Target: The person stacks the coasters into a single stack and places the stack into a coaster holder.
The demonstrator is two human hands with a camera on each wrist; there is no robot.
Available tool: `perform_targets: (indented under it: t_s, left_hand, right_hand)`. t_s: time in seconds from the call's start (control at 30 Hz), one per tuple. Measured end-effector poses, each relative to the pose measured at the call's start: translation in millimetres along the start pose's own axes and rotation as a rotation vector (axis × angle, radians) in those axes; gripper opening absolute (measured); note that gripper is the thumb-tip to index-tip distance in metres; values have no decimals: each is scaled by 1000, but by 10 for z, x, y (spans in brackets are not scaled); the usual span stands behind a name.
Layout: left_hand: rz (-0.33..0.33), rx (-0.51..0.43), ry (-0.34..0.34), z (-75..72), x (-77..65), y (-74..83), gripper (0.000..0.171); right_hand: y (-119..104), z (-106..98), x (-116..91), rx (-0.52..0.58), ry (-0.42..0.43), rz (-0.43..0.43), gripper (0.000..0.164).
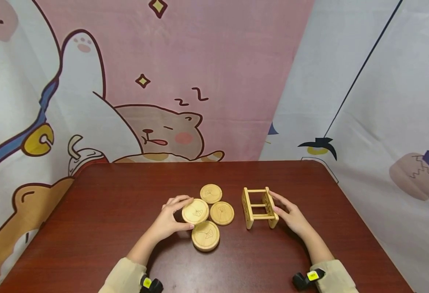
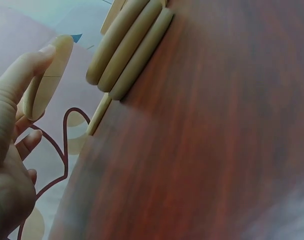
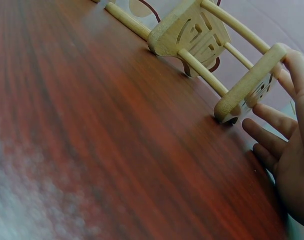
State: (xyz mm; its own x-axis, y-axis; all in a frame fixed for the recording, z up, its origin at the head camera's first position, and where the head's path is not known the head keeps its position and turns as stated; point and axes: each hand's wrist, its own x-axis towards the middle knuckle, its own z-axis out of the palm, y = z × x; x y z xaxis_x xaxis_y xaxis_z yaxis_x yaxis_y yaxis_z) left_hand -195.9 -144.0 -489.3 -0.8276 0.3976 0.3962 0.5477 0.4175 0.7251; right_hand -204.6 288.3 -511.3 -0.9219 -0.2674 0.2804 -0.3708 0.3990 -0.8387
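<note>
We are seeing a glossy red-brown table (image 1: 101,228) spreading beneath the left hand (image 1: 170,216) and right hand (image 1: 292,215). With fingers loosely extended, the right hand is touching the end panel of a pale wooden rack (image 1: 259,206), the tabletop showing between its rods; the right wrist view is revealing panel slots more clearly. Just beside the left thumb we are finding a disc stack (image 1: 205,235), three layers showing only in the left wrist view. Between the hands, a farther disc (image 1: 211,193) and a nearer disc (image 1: 222,213) are lying flat, leaf-like engravings showing. The left hand is pinching a matching disc (image 1: 195,211), tilted in the left wrist view
</note>
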Motion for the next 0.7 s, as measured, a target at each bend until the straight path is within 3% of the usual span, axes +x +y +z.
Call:
perform_targets:
  t_s: [0.7]
  left_hand:
    - [12,-25,-74,109,-199,143,78]
  right_hand:
    - [18,-10,2,3,-8,-11,48]
